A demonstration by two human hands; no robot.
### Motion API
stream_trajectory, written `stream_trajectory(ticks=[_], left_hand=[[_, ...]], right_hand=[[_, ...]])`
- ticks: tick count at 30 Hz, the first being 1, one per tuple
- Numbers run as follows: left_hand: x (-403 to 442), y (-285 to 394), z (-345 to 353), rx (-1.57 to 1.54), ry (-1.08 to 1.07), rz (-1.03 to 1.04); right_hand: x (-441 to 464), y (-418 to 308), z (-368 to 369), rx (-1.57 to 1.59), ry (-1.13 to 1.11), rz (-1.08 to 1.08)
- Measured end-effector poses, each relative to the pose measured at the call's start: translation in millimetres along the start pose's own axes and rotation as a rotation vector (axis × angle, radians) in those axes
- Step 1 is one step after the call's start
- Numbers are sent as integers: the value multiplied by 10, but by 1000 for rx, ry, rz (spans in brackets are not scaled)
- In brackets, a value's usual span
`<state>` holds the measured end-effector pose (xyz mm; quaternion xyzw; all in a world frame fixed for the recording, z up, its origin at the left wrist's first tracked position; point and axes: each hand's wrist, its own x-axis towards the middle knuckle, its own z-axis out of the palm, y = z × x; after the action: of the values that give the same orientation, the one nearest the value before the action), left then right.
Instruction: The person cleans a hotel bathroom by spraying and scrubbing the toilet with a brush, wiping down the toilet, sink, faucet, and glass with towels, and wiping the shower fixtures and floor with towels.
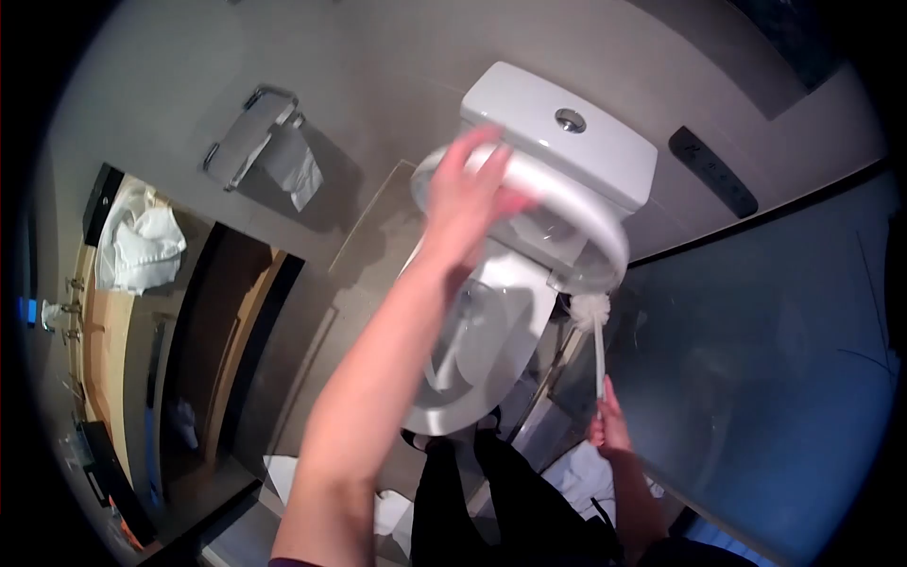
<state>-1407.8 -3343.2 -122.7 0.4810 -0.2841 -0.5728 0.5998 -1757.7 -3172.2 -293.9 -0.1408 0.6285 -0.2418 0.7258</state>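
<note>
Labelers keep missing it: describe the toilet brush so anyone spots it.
Start at the white toilet. Just right of its bowl in the picture, the right hand holds the toilet brush, bristles up. Its round, fluffy white head on a slim, pale handle sets it apart from the crumpled white cloth below.

Far left, paper [295,170] hangs from a holder [248,128]; a towel [142,248] lies on the counter [111,350]. Far right, a dark panel [713,171] is on the wall [378,57]. Glass [746,331] stands right.

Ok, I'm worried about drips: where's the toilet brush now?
In the head view, the brush is in the right hand, right of the toilet bowl, bristles near the raised seat.
</note>
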Motion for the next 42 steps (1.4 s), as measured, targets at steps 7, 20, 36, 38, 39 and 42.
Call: stream_trajectory(ticks=[7, 20, 36, 38, 39, 42], left_hand=[[-637, -454, -328, -457, -91, 104], [-5499, -2937, -2010, 207, 652, -1037], [-4699, -2412, -1722, -14, 617, -718], [-4845, -2295, -1722, 11, 657, -755], [-4953, -2248, -1736, 21, 696, -761], [-5403, -2324, -1764, -1, 837, -716]], right_hand=[[700, 490, 906, -567, -40, -504], [81, 1384, 1348, -1548, -410, -484], [751, 139, 891, -1506, 15, -456], [679, 757, 418, -1475, -93, -595], [528, 823, 414, -1542, -196, -619], [-98, 408, 1290, -1319, -172, -136]])
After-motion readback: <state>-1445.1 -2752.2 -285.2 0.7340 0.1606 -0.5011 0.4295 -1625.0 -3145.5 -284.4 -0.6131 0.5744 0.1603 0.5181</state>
